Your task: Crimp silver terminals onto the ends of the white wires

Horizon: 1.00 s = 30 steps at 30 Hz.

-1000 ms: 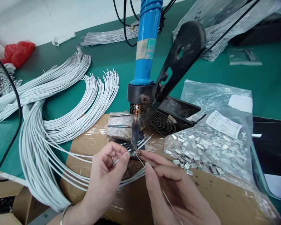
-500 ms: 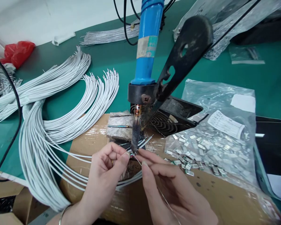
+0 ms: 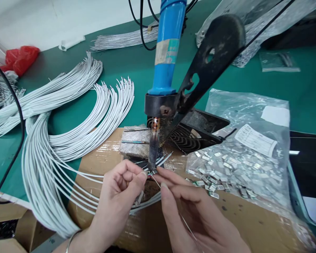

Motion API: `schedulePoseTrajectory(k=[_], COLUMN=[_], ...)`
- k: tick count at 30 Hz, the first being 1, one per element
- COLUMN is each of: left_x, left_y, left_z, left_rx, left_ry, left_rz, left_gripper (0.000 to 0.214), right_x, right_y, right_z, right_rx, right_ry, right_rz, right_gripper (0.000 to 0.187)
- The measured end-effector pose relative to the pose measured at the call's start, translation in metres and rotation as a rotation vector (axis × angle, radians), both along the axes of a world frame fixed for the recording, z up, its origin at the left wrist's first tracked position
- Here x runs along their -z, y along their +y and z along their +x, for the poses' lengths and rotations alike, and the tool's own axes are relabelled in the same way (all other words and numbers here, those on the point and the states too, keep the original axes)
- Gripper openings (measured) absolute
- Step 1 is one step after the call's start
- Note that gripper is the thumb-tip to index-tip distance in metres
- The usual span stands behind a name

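My left hand (image 3: 118, 196) is closed in a pinch on a white cable, its end just beneath the tip of a blue-handled soldering iron (image 3: 166, 70). The iron stands tip down in a black holder (image 3: 160, 104). Between thumb and fingers of my right hand (image 3: 200, 211) runs a thin solder wire (image 3: 185, 223), its front end reaching the iron's tip. A small metal connector (image 3: 153, 172) sits at the right fingertips, by the tip; the fingers partly hide the contact point. Several white cables (image 3: 147, 202) pass beneath my hands.
Bundles of white cables (image 3: 44, 175) lie at left. Behind the tip stands a grey block (image 3: 133, 149) beside a black fan-like grille (image 3: 189, 138). A clear bag (image 3: 252, 102) of small metal connectors spills at right. Cardboard (image 3: 252, 225) covers the green table (image 3: 131, 65).
Both hands stay at the iron's tip with almost no movement. The right fingers and solder wire have shifted very slightly; the whole view has drifted a little.
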State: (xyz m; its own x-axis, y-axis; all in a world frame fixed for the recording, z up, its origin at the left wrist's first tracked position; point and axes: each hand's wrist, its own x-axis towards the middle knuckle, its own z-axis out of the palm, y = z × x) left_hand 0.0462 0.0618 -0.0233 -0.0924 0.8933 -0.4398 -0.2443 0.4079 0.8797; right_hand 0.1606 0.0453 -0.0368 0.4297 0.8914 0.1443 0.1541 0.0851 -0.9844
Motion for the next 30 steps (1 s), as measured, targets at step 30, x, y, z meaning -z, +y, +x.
schedulePoseTrajectory(k=[30], left_x=[0.0007], left_y=[0.0009], left_z=[0.0], left_rx=[-0.014], left_ry=[0.026], left_rz=[-0.001], left_gripper=[0.034], right_x=[0.0009], right_y=[-0.0015], right_z=[0.0018], right_rx=[-0.051], right_ry=[0.006], right_rz=[0.002], right_gripper=[0.02])
